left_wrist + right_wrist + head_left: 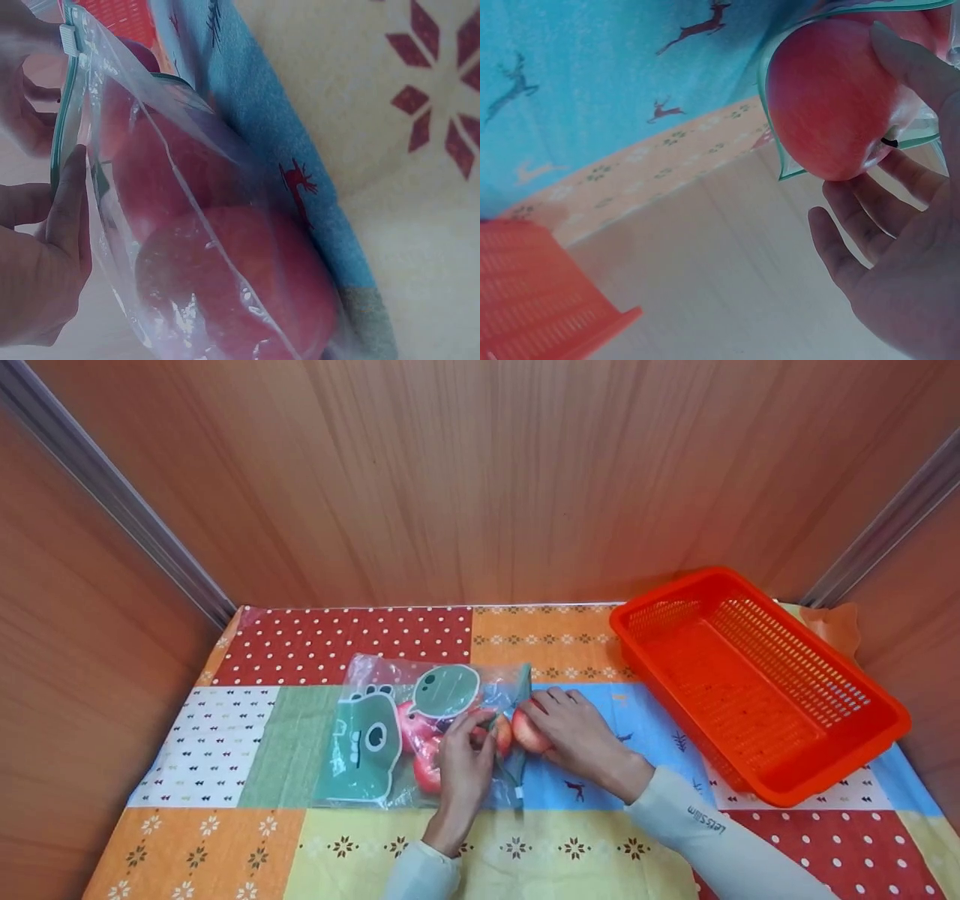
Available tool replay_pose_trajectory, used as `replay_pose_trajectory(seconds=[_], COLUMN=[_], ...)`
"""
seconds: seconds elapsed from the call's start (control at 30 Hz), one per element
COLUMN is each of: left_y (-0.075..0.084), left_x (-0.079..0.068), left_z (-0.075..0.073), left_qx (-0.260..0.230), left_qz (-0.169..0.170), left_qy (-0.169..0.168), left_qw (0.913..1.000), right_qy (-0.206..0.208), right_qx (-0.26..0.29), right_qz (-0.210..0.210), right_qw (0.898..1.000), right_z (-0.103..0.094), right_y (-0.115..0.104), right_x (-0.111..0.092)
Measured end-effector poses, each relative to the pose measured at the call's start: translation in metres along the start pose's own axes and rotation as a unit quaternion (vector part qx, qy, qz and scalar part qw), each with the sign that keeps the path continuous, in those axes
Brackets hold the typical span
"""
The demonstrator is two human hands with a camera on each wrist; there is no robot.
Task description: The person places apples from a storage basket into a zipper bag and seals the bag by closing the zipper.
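Observation:
A clear zip bag (360, 750) with green cartoon prints lies flat on the cloth, its green-edged mouth facing right. Several red apples (232, 277) show through the plastic. My left hand (465, 765) pinches the upper layer of the bag near its mouth, with the fingers at the green edge in the left wrist view. At the opening, my right hand (581, 731) holds a red apple (832, 97), thumb on one side and fingers on the other. This apple sits partly inside the green rim. The left wrist view also shows a white zip slider (69, 40).
An orange-red plastic basket (675, 735) with slotted sides stands to the right, no fruit visible in it. A patchwork cloth (210, 840) covers the table. Wood-grain panels (480, 487) enclose the back and both sides.

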State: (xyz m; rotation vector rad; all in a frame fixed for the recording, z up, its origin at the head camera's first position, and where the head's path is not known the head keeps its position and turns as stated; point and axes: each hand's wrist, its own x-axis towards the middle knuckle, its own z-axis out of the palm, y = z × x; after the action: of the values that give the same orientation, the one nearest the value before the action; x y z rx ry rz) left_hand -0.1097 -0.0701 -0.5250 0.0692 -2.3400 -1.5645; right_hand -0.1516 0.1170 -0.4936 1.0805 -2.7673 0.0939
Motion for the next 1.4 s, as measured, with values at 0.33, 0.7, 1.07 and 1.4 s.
replay_pose_trajectory(seconds=[0.33,0.7,1.07,1.4], left_y=[0.004,0.002,0.004,0.002], left_x=[-0.001,-0.002,-0.002,-0.002], left_z=[-0.002,-0.001,-0.003,-0.001], left_qx=[-0.006,0.001,-0.003,0.006], left_qz=[-0.016,0.003,0.002,0.041], left_qy=[-0.005,0.008,0.011,0.026], left_qw=[0.9998,1.0,0.9999,0.9988], right_qy=[0.046,0.046,0.046,0.06], right_qx=[-0.016,-0.006,0.014,0.008], right_qz=[-0.017,-0.002,0.011,0.002], right_qw=[0.999,0.999,0.999,0.998], right_z=[0.01,0.016,0.02,0.026], right_y=[-0.008,-0.017,-0.022,-0.024], right_x=[0.003,0.007,0.013,0.015])
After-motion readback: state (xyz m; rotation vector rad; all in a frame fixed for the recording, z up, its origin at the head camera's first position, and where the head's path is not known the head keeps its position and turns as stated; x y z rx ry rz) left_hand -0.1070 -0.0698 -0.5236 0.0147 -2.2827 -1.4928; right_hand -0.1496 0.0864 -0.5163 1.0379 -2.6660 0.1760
